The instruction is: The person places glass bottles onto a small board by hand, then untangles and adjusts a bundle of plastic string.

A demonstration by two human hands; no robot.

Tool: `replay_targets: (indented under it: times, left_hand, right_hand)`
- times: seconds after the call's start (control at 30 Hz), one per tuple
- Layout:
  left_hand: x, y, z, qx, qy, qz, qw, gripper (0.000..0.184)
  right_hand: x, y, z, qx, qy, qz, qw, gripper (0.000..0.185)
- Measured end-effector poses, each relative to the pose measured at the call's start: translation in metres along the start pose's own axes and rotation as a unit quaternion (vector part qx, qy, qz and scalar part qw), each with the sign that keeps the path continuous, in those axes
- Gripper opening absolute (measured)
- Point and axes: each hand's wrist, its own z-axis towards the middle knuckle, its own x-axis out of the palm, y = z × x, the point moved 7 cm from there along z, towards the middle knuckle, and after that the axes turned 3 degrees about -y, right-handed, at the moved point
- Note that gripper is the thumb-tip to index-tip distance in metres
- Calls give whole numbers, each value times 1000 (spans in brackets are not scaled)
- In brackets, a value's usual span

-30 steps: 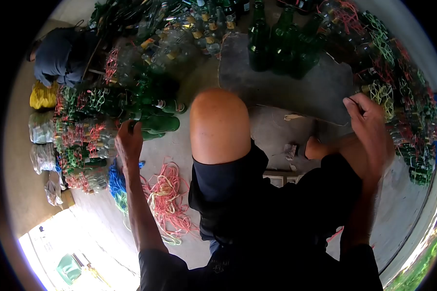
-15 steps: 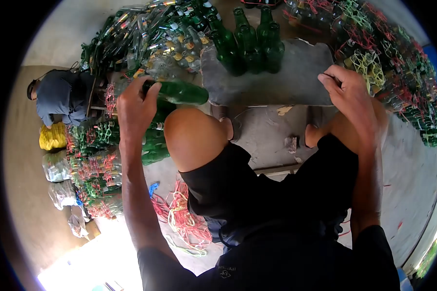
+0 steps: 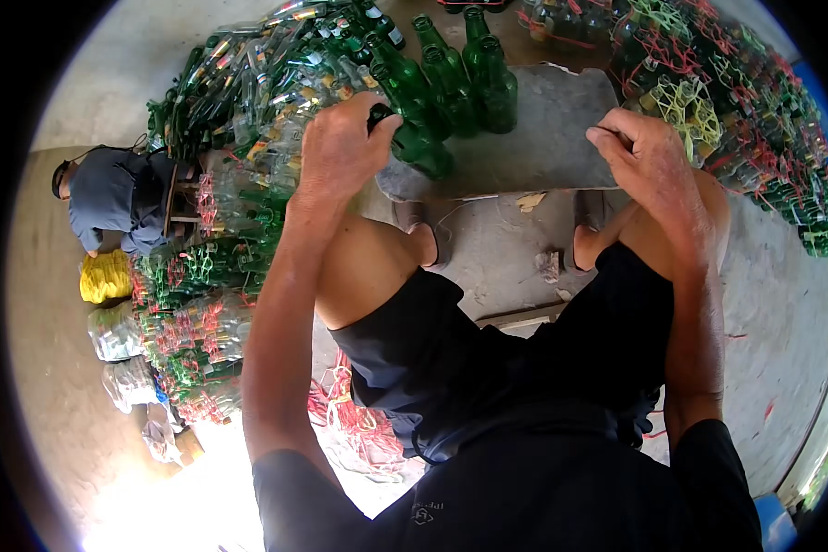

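Observation:
My left hand [image 3: 345,147] is closed round the neck of a green glass bottle [image 3: 425,155]. The bottle tilts, its base toward the left part of a grey padded board [image 3: 552,129] in front of my knees. Close beside it, several green bottles [image 3: 446,87] stand upright in a cluster on the board. My right hand [image 3: 649,152] hovers by the board's right end with its fingers curled in; nothing shows between them.
Loose bottles [image 3: 248,78] are heaped at the back left. Tied bundles of bottles [image 3: 718,110] are stacked at the right, others [image 3: 193,313] at the left. A person [image 3: 120,198] sits bent over at far left. Red and pale string [image 3: 350,419] lies on the floor.
My left hand has carried the bottle right, from above my left knee to beside the standing bottles. My right hand has barely moved. The view has shifted slightly.

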Motion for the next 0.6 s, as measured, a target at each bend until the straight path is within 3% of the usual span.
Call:
replay_targets:
  times: [0.07, 0.27, 0.37, 0.57, 0.6]
  left_hand:
    - [7, -3, 4, -16, 17, 5, 1000, 22]
    - [27, -2, 7, 52, -27, 17, 998, 22]
    - [27, -5, 7, 40, -14, 47, 998, 24]
    - [31, 1, 6, 37, -31, 117, 992, 32]
    - [35, 7, 1, 78, -91, 142, 983, 31]
  right_hand:
    - [-1, 2, 0, -12, -10, 11, 1000, 26]
    - [-1, 1, 1, 25, 9, 16, 1000, 25]
    - [0, 1, 1, 0, 4, 5, 1000, 15]
    - [7, -2, 3, -28, 11, 20, 999, 15]
    - [8, -2, 4, -1, 41, 19, 999, 15]
